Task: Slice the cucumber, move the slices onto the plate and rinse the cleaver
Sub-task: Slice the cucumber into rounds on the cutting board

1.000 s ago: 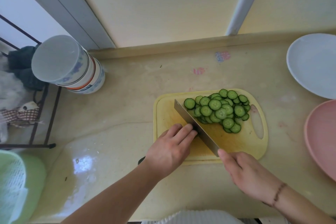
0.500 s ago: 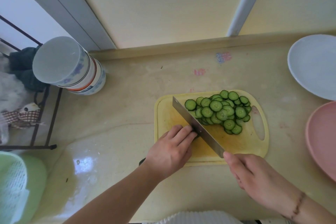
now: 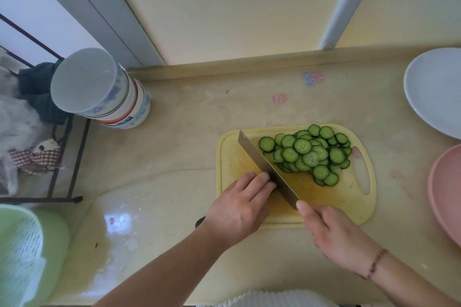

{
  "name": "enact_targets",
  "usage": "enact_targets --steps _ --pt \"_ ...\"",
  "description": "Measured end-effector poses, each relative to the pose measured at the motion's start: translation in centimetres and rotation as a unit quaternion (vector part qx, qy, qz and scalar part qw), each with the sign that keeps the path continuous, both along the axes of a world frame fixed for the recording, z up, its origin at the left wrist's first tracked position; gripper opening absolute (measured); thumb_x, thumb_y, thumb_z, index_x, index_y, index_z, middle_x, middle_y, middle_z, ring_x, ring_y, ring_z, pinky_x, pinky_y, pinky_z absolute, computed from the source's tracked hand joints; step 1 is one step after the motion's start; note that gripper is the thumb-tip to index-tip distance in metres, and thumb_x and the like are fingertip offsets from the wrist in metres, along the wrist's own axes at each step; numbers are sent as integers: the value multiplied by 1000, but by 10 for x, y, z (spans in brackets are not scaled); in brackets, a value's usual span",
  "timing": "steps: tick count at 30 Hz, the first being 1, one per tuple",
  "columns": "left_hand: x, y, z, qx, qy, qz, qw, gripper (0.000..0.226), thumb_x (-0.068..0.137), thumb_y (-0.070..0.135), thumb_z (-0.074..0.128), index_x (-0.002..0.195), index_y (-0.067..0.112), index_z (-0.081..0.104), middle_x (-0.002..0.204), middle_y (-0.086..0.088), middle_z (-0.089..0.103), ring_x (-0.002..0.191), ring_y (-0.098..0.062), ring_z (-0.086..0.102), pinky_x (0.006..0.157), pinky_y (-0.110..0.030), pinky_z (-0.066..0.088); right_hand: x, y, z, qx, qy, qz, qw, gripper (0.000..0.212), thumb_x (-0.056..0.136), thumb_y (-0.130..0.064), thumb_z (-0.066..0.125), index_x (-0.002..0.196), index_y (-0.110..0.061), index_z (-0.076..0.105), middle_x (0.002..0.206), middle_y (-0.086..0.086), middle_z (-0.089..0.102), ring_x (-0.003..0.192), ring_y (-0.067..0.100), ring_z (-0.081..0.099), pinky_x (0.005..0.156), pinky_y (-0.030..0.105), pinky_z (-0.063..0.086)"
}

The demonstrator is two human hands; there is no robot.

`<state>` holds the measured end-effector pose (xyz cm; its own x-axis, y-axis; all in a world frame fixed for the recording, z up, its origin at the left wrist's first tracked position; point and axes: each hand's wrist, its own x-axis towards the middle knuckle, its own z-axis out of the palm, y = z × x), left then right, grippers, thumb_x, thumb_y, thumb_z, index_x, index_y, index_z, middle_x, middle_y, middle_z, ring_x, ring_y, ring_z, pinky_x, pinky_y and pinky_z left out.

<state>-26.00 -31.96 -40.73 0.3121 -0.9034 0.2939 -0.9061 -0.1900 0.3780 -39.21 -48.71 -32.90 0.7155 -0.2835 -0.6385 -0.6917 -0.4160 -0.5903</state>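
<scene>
Right hand (image 3: 334, 234) holding cleaver (image 3: 268, 172) beside cucumber slices (image 3: 309, 153); left hand (image 3: 239, 207) curled against blade

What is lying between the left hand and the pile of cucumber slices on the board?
In the head view, the cleaver blade stands between the left hand and the cucumber slices, on the yellow cutting board.

Green cucumber slices (image 3: 309, 154), yellow board (image 3: 324, 207), pink plate (image 3: 446, 197), perhaps pale-blue plate (image 3: 434, 90)

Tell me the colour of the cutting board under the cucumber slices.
Pale yellow; the cutting board shows best in the head view.
</scene>
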Motion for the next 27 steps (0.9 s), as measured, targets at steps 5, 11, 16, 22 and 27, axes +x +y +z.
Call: enact_targets --steps 5,11,16,22,27 --pt "0 0 2 -8 18 3 1000 30 97 10 55 123 0 64 124 -13 60 106 -33 58 87 -42 53 1 0 7 -14 -9 -19 1000 62 82 -70 21 61 -15 41 50 -3 37 44 9 34 52 31 39" --pt "1 0 2 -12 24 1 1000 29 97 10 53 123 -1 63 123 -14 59 106 -33 58 88 -42 53 -2 3 24 3 -34 -12 999 60 82 -69 24 61 -14 38 46 -6 31 42 7 29 50 26 34" --pt "1 0 1 -9 23 -1 1000 31 96 10 54 124 -1 63 124 -14 59 107 -33 58 87 -42 53 -6 1 28 -12 -32 -2 999 61 81 -71 23 62 -15 39 49 -4 33 44 7 30 50 23 32" --pt "2 1 0 -3 22 0 1000 31 98 12 53 125 0 62 125 -13 59 109 -33 58 87 -42 53 -10 1 30 -10 -32 -9 999 60 80 -71 25 60 -16 38 48 -4 33 45 8 30 50 26 32" --pt "1 1 1 -5 22 -2 1000 31 96 11 55 124 0 63 125 -13 59 108 -33 58 86 -42 54 -13 1 30 -14 -37 -1 999 60 81 -72 25 60 -17 37 48 -3 33 46 9 31 50 28 32"
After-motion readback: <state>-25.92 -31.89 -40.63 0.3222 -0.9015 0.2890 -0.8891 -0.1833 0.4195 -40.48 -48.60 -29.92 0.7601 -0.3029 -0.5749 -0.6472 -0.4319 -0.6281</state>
